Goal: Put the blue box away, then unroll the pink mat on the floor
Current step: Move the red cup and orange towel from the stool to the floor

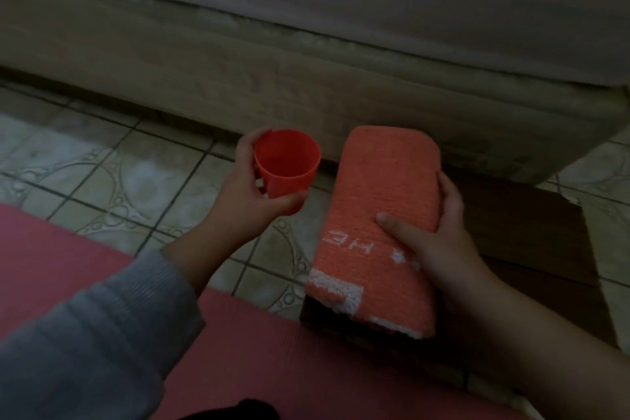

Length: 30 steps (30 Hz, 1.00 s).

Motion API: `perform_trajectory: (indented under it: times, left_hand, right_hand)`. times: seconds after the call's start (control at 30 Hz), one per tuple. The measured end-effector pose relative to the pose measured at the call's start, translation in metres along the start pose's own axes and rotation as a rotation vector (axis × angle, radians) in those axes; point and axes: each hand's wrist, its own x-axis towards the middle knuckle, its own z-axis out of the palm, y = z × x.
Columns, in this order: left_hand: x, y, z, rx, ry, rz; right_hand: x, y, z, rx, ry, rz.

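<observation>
The pink mat lies flat under me on the tiled floor, filling the view from 6 to 9 o'clock. At 4 o'clock a dark wooden board lies on the floor. My right hand has its grip wrapped round a folded orange towel above that board, thumb on top. At 11 o'clock of the towel, my left hand grips a red cup, mouth up, above the tiles. Beyond, at 12 o'clock, stands a bed. I cannot see the blue box.
</observation>
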Motion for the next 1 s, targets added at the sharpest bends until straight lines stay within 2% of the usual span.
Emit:
perform_trajectory:
  times: [0.33, 0.53, 0.83, 0.9, 0.97, 1.0]
  left_hand:
    - [0.024, -0.096, -0.069, 0.198, 0.325, -0.158]
    - [0.032, -0.134, -0.08, 0.292, 0.386, -0.253]
    - [0.035, -0.134, -0.077, 0.23, 0.405, -0.302]
    - [0.023, -0.119, -0.074, 0.302, 0.53, -0.258]
    - [0.006, -0.094, -0.065, 0.394, 0.665, -0.122]
    - [0.0, -0.079, -0.06, 0.391, 0.678, -0.046]
  right_hand:
    - [0.003, 0.002, 0.014, 0.043, 0.022, -0.003]
    - [0.001, 0.006, 0.014, 0.061, 0.041, -0.003]
    - [-0.008, 0.001, 0.011, 0.075, 0.023, 0.044]
    - [-0.009, 0.002, 0.01, 0.083, 0.029, 0.039]
    - [-0.01, 0.002, 0.01, 0.098, 0.034, 0.048]
    - [-0.011, 0.003, 0.009, 0.104, 0.033, 0.056]
